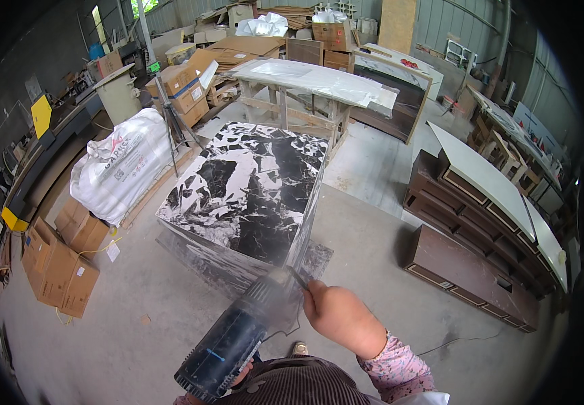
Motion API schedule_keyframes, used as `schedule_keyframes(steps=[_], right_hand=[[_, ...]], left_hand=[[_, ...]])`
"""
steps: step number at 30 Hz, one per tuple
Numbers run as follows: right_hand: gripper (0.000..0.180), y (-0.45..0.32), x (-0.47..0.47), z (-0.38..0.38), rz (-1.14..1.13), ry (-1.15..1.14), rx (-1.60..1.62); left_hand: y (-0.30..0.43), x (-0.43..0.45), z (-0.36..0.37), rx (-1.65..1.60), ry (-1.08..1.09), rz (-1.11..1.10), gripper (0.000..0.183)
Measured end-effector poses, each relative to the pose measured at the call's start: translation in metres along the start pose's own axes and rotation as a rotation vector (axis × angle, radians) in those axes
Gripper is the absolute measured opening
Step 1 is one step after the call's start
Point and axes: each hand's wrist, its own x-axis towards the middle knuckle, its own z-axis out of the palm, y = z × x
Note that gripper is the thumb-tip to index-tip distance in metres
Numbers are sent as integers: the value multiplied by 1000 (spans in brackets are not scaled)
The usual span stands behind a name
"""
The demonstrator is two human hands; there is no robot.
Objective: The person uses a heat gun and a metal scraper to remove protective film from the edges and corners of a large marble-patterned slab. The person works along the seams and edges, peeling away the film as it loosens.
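My left hand [244,373] is mostly hidden behind a dark blue heat gun [226,336], its fingers closed around the tool. The gun's nozzle points up and right at the near corner of a block with a black-and-white marble-patterned top [259,187]. At that corner my right hand [340,314] pinches a thin, dark, flat tool [298,277] between thumb and fingers. The tool's far end is close beside the nozzle and the block's edge. Whether it touches the edge I cannot tell.
A white bulk bag [122,164] and cardboard boxes [59,263] stand to the left. Beyond the block is a wooden stand with a plastic-covered slab [312,83]. Brown cabinets [469,273] lie at right. A thin cord [456,340] crosses the floor.
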Motion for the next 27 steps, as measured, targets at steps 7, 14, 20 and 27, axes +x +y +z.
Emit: schedule_keyframes(steps=[7,14,20,27], right_hand=[[19,-1,-3,1,-88,-8,33],[18,16,-12,29,-99,-105,0],[22,20,-16,29,-70,11,349],[23,25,-8,73,34,-125,817]], left_hand=[[26,-2,8,-120,85,-156,21],[-82,-19,-22,473,-27,79,32],[-42,-33,-17,-310,200,-186,16],[30,-27,-9,-311,226,-29,23]])
